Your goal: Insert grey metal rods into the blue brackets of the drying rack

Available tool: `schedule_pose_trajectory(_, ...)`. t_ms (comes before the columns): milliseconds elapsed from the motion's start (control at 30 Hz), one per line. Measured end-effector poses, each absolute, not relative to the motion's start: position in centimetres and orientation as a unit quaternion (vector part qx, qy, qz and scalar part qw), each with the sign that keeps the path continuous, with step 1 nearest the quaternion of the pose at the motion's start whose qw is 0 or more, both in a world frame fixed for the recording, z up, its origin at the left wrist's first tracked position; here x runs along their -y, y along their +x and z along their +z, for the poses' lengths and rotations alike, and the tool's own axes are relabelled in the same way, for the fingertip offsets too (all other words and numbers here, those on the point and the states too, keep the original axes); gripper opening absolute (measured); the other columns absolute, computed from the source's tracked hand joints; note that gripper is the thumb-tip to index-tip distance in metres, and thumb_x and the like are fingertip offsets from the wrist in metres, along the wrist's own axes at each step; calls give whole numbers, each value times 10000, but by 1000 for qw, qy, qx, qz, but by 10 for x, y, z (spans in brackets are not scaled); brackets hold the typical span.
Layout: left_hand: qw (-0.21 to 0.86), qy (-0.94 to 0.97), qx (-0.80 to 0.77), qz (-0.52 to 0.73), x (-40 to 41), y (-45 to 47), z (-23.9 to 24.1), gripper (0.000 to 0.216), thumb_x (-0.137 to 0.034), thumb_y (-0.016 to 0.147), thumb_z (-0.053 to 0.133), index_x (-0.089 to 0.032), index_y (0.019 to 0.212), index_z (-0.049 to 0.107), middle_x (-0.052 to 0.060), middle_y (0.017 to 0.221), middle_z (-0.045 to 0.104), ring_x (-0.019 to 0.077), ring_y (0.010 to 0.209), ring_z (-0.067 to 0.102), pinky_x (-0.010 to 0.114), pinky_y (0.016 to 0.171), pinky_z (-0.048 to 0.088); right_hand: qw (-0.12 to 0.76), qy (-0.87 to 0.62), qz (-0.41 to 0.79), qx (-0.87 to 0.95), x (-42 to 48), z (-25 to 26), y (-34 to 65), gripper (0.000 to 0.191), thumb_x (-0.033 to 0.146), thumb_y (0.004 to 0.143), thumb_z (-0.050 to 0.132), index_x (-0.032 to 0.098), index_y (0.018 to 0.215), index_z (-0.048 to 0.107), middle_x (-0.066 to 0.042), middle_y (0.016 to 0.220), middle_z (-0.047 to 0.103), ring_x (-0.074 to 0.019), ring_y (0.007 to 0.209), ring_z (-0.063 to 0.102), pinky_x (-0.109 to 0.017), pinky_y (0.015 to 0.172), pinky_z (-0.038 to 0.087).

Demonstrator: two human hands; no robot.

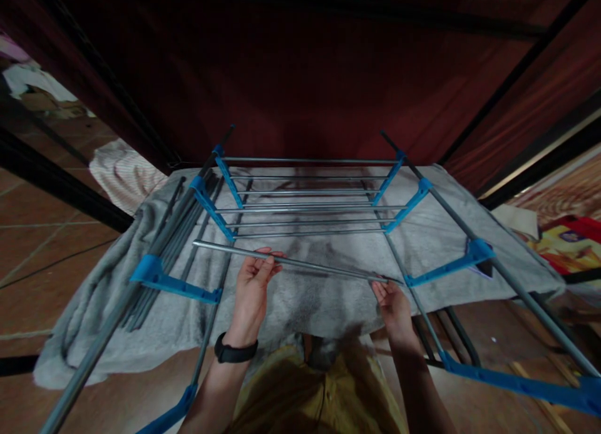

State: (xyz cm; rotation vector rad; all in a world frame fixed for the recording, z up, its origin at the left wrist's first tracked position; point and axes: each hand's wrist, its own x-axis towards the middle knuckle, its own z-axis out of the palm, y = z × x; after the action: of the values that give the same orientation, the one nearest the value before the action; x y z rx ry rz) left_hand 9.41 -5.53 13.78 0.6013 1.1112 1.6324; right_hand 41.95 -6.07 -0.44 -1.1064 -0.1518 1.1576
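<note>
Holding a metal rod [319, 267] between the sides of the blue-jointed rack [441, 270], above the grey blanket [305, 309]
Left hand [253, 280] pinches it partway in, right hand [390, 302] fingertips grip near one end; probably light, stiff and slippery-smooth, best held near both ends

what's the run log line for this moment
left hand: pinching metal rod; right hand: holding near rod's right end; rod's left end: unattached

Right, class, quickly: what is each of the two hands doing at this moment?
Left hand: closed, gripping the loose metal rod between thumb and fingers.
Right hand: closed, holding the same rod near its right end.
</note>
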Motion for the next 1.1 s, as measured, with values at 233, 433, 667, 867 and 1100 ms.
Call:
schedule_pose_trajectory(233,501,245,-468,686,56,93,140,347,-271,685,819,-189,980,656,32,839,704,200,900,680,283,765,512,683,-486,542,62,61,-8,421,93,190,768,685,209,795,598,-1,748,703,-129,716,715,-242,775,621)
schedule_pose_trajectory(433,512,228,-475,678,52,91,124,325,-276,690,818,-179,958,663,41,890,719,162,838,673,281,777,516,686,-486,540,48,59,-4,426,141,231,758,722,208,792,587,19,732,692,-113,698,705,-218,756,614)
schedule_pose_trajectory(667,555,100,-491,664,45,78,86,142,-106,721,757,-160,794,648,21,811,726,140,761,695,279,778,545,690,-464,551,70,50,17,419,150,247,742,747,220,778,604,18,763,705,-133,743,709,-268,793,615)
schedule_pose_trajectory(867,580,23,-501,642,45,79,70,220,-4,745,667,-160,653,541,14,771,719,164,759,724,334,812,587,678,-434,582,113,46,35,403,163,189,700,768,203,815,652,10,826,729,-153,803,716,-315,862,596)
schedule_pose_trajectory(1100,591,6,-520,616,44,87,62,227,-9,788,629,-172,663,532,9,724,721,165,736,737,296,765,607,645,-430,618,132,35,41,387,166,177,711,740,193,845,643,-24,842,751,-166,755,720,-311,776,606)
